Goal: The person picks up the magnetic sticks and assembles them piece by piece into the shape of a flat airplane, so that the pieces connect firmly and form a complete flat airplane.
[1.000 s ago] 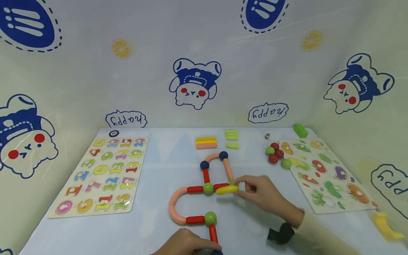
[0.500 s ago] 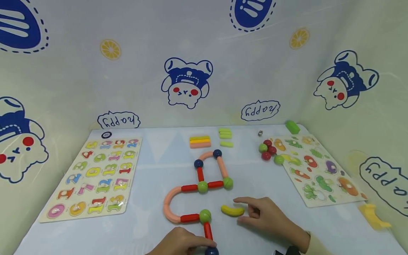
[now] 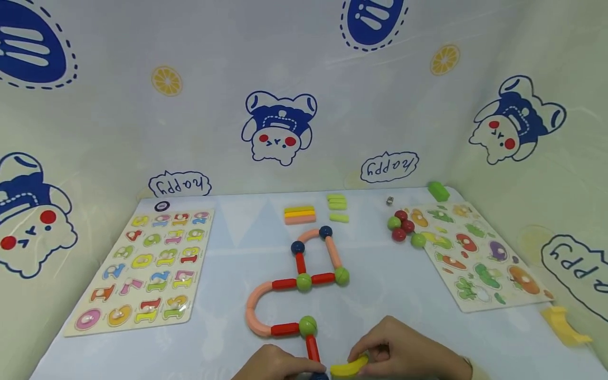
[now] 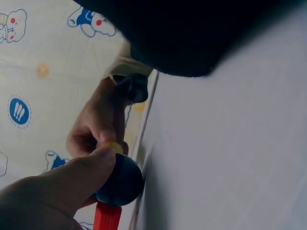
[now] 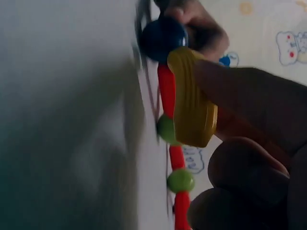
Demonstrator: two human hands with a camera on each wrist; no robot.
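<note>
Near the table's front edge my right hand point(image 3: 404, 348) pinches a yellow curved rod point(image 3: 348, 368) between thumb and fingers. Just left of it, my left hand point(image 3: 273, 363) holds a navy ball point(image 4: 123, 181) at the near end of a rod-and-ball chain. A red rod point(image 3: 312, 348) joins that ball to a green ball point(image 3: 307, 325). From there the chain curves through a pink arc point(image 3: 253, 310) up to a small closed loop of red and pink rods with green and navy balls. In the right wrist view the yellow rod's end is by the navy ball; contact is hard to tell.
A number puzzle board point(image 3: 142, 269) lies at the left, a vegetable puzzle board point(image 3: 480, 258) at the right. Loose red and green balls point(image 3: 401, 227) sit beside the latter. Short rods point(image 3: 300, 215) lie at the back. A yellow arch block point(image 3: 564, 326) is at the right edge.
The yellow curved rod has moved from beside the loop's green ball down to the front, by the navy ball. My right hand, loose around it half a second ago, now grips it. The left hand stays put.
</note>
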